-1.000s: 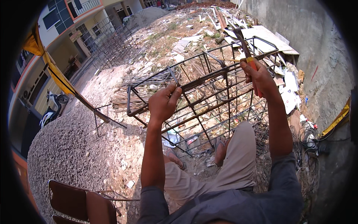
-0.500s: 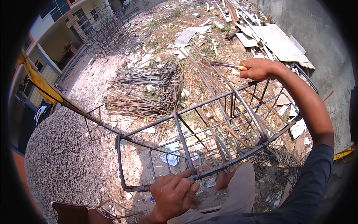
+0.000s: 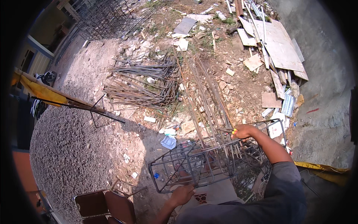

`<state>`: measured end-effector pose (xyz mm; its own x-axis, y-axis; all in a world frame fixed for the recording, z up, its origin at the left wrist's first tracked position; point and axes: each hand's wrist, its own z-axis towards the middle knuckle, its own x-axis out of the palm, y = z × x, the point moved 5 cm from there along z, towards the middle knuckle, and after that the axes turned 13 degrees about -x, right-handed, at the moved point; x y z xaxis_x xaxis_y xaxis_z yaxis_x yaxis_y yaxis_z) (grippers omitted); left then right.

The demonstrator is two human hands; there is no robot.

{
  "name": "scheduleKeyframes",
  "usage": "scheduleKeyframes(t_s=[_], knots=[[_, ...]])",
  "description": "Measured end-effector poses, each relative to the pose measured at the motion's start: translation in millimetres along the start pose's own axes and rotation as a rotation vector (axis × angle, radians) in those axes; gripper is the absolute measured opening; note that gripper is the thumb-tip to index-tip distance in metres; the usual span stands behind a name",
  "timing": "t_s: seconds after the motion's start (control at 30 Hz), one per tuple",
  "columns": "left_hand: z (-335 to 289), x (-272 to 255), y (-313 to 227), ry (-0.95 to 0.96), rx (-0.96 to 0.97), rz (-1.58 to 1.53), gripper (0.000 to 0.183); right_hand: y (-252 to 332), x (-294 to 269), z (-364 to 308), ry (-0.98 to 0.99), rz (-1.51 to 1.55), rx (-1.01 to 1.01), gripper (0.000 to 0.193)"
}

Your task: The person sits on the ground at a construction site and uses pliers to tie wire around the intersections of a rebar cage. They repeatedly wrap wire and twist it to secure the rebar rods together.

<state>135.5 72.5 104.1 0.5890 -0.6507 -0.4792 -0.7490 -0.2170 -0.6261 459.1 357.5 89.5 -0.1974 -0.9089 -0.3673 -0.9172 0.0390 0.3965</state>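
1. Two hands are set well apart at one rebar cage (image 3: 228, 164), which is placed ahead of the lap.
2. Long axis is laid left to right, right end angled farther off.
3. Near bar, left of the cage's middle, is gripped by the curled left hand (image 3: 182, 195).
4. Yellow-handled tool (image 3: 234, 132) is clasped in the right hand (image 3: 244, 131), above the far side, right of middle; tip is pointed left. Contact with bars cannot be told.
5. Nearer the body: left hand.
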Motion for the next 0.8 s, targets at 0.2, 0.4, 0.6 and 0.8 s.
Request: scheduleKeyframes(t_s=[0.2, 0.4, 0.6, 0.8], knots=[[41.5, -86.2, -24.8, -0.082, -0.109, -0.364, 0.032, -58.6, 67.0, -18.8, -0.274, -0.142, -0.176, 0.070], [254.6, -82.5, 39.2, -0.372, -0.392, -1.027, 0.042, -32.0, 89.6, -68.5, -0.128, -0.150, -0.023, 0.076], [348.5, 70.5, 83.3, -0.401, -0.546, -1.311, 0.038, -38.9, 110.0, -85.4, -0.196, -0.122, -0.021, 0.069], [303.0, 74.4, 19.1, -0.510, -0.443, -1.485, 0.036, -110.0, 105.6, -83.9, -0.605, 0.528, 0.011, 0.043]])
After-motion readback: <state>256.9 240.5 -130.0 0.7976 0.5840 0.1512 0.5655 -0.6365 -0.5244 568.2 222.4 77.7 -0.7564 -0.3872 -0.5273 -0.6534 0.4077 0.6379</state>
